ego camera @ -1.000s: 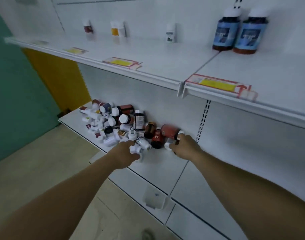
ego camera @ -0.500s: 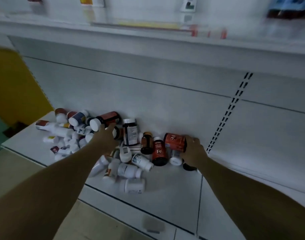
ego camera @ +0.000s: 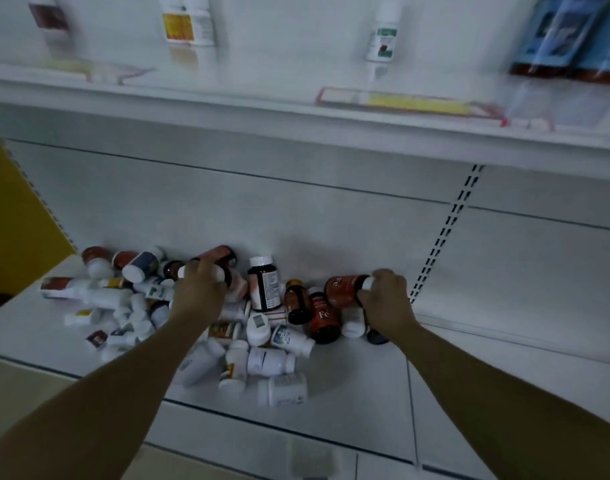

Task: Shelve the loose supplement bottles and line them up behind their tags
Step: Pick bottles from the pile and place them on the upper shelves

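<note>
Reaching forward, arms extended: right hand (ego camera: 386, 301) curled round sideways Fe bottle (ego camera: 345, 289); left hand (ego camera: 199, 291) gripping red bottle (ego camera: 216, 253).

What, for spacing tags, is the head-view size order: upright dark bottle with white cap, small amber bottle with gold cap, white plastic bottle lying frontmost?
1-2. Upright dark bottle and white plastic bottle: alike; the white one lies nearer the camera, so unranked.
3. Small amber bottle: smallest.

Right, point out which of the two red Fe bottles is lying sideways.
The upper Fe bottle, gripped by the right hand; the lower Fe bottle stands upright.
</note>
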`<control>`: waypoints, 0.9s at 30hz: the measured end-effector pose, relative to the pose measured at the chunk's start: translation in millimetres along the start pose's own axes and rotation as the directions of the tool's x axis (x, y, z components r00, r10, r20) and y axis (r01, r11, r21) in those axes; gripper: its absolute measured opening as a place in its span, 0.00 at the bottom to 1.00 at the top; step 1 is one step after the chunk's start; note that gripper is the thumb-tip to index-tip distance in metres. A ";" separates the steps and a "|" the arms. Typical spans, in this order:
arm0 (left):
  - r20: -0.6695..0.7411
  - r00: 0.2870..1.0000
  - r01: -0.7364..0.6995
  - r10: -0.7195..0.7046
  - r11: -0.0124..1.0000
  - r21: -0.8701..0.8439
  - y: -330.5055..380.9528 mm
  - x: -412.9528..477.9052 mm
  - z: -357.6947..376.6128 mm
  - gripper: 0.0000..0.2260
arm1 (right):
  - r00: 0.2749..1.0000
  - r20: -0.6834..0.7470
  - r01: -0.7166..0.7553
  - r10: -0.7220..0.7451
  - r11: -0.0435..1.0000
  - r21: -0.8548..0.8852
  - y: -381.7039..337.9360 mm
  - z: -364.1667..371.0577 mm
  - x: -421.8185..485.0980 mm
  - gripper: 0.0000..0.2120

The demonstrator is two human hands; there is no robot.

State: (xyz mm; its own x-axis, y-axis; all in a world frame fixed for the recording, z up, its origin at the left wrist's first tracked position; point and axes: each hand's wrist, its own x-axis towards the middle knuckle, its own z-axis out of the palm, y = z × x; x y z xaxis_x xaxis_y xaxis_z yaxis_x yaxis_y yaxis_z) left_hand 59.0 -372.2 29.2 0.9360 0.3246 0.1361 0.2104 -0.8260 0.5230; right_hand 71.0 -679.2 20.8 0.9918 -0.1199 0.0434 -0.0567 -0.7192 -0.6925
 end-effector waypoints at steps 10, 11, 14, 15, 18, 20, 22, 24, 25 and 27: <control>0.137 0.990 0.119 -0.028 0.683 -0.721 18.1 -87.6 -116.0 0.12 | 0.943 0.018 -0.200 0.333 0.520 0.830 -116.1 -35.0 -140.1 0.24; 0.186 0.982 0.164 -0.022 0.578 -0.799 20.9 -97.0 -123.2 0.12 | 0.931 0.025 -0.211 0.364 0.480 0.852 -122.0 -34.5 -151.7 0.23; 0.345 0.938 0.322 0.026 0.299 -0.898 25.7 -119.3 -141.4 0.13 | 0.915 0.098 -0.245 0.390 0.346 0.906 -134.6 -39.4 -188.1 0.14; 0.391 0.919 0.372 0.049 0.224 -0.901 28.3 -124.8 -145.5 0.12 | 0.919 0.144 -0.259 0.366 0.285 0.923 -137.5 -42.8 -199.2 0.15; 0.532 0.833 0.529 0.151 0.064 -0.846 45.5 -144.1 -155.9 0.14 | 0.912 0.244 -0.288 0.329 0.089 0.954 -143.6 -58.8 -232.6 0.20; 0.628 0.755 0.639 0.188 0.005 -0.769 61.2 -162.3 -165.1 0.20 | 0.909 0.275 -0.286 0.314 -0.011 0.958 -148.0 -74.3 -253.2 0.23; 0.694 0.677 0.713 0.243 0.013 -0.701 79.2 -184.8 -176.0 0.21 | 0.921 0.280 -0.284 0.270 -0.028 0.959 -149.7 -91.2 -271.3 0.23; 0.719 0.636 0.735 0.280 0.064 -0.675 94.1 -204.5 -183.4 0.22 | 0.944 0.239 -0.251 0.229 0.020 0.968 -148.9 -110.0 -287.3 0.19; 0.722 0.623 0.735 0.301 0.091 -0.672 101.9 -213.4 -185.7 0.24 | 0.954 0.200 -0.219 0.222 0.063 0.974 -145.4 -119.9 -293.2 0.18; 0.726 0.575 0.746 0.377 0.121 -0.655 121.5 -231.3 -190.1 0.26 | 0.971 0.130 -0.162 0.202 0.150 0.975 -139.9 -142.9 -306.5 0.20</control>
State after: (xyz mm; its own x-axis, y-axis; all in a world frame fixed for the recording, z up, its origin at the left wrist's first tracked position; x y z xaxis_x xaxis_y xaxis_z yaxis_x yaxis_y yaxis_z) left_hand -185.5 -460.0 221.2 0.8227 -0.4588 -0.3355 0.5393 0.4438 0.7157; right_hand -241.4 -639.7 207.3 0.9662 -0.1727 -0.1913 -0.0574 0.5793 -0.8131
